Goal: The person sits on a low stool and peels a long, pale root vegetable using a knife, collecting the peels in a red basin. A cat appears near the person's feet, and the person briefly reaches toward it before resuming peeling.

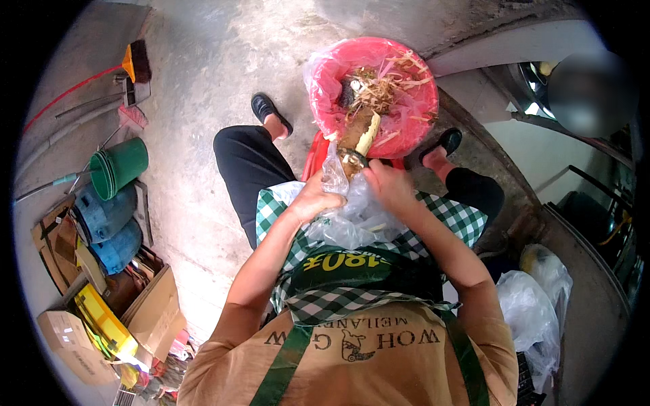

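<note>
My left hand (316, 199) grips the gathered edge of a clear plastic bag (350, 223) that lies across my lap. Close by, my right hand (393, 187) is closed, its fingertips against a small dark curved tool (354, 156); its exact kind is unclear. Just beyond the fingers, a pale yellow peeled stalk (369, 133) lies on a brown board-like piece (355, 129), which reaches over the near rim of a red bin (431, 96). Inside the bin's pink plastic liner (325, 76) are fibrous peelings (383, 91). A green-and-white checkered apron (274, 213) covers my lap.
A red stool (317, 152) stands below the bin, between my legs. On the left are a broom (137, 61), a green bucket (119, 167), blue containers (106, 213) and cardboard boxes (152, 309). Filled plastic bags (525, 299) sit to my right. A blurred round patch covers the upper right.
</note>
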{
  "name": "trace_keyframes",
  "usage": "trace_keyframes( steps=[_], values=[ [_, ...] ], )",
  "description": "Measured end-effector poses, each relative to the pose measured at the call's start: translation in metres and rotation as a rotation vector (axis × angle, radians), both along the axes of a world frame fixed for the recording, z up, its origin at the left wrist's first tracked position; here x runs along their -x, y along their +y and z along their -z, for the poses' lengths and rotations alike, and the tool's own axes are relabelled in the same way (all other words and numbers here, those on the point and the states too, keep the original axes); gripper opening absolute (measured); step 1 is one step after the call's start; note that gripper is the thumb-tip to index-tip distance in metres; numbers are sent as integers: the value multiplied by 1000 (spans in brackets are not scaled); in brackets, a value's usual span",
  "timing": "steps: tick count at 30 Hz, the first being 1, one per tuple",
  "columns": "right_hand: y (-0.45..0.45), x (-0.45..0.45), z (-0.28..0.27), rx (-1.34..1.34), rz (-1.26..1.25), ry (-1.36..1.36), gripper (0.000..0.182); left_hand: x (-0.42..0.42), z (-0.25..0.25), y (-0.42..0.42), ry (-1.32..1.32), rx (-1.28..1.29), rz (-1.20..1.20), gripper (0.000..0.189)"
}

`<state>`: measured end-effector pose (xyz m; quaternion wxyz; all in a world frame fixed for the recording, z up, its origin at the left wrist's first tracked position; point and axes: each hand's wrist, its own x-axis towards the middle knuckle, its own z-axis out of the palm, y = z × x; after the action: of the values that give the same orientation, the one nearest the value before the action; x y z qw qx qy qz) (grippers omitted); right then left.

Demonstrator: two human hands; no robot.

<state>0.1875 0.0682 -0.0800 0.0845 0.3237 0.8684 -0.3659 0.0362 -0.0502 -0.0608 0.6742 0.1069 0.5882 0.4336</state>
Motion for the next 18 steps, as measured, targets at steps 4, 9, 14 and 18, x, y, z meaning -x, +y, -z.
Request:
trace_keyframes(
  steps=[4,9,14,18],
  values=[
    [-14,1,-9,-85,-35,211,21,2,12,-7,-20,18,52,50],
    [37,21,27,-200,24,-123,27,1,19,-12,81,-75,-2,46],
    [102,-26,171,-9,-81,-337,45,5,14,-6,165,-118,158,64],
    [76,-20,159,-63,367,-280,42,8,15,-11,-54,-15,8,63]
  ],
)
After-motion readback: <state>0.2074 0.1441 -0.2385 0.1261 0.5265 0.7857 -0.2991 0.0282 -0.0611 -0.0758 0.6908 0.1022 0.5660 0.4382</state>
